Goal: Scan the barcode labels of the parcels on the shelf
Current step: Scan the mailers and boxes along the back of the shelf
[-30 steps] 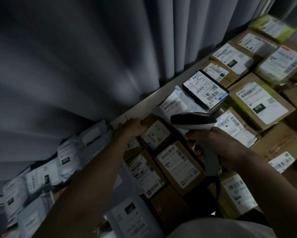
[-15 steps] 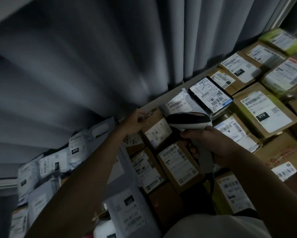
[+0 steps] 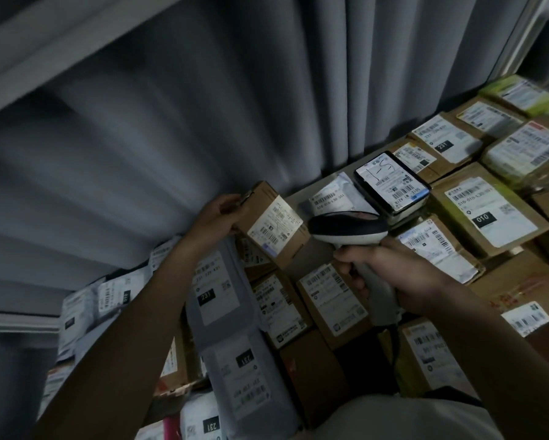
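My left hand grips a small cardboard parcel by its far end and holds it tilted up above the pile, its white barcode label facing me. My right hand holds a black and white barcode scanner by its grey handle. The scanner's head lies just right of the lifted parcel and points left at its label. Many labelled parcels cover the shelf beneath both hands.
A grey pleated curtain hangs behind the shelf. A black flat parcel lies on top beyond the scanner. Brown boxes marked 010 and 231 fill the right. Grey mailer bags lie at the left.
My left hand has lifted the small cardboard parcel out of the pile and tilted its label up. The scanner stays in my right hand beside it. The view shifted down and left.
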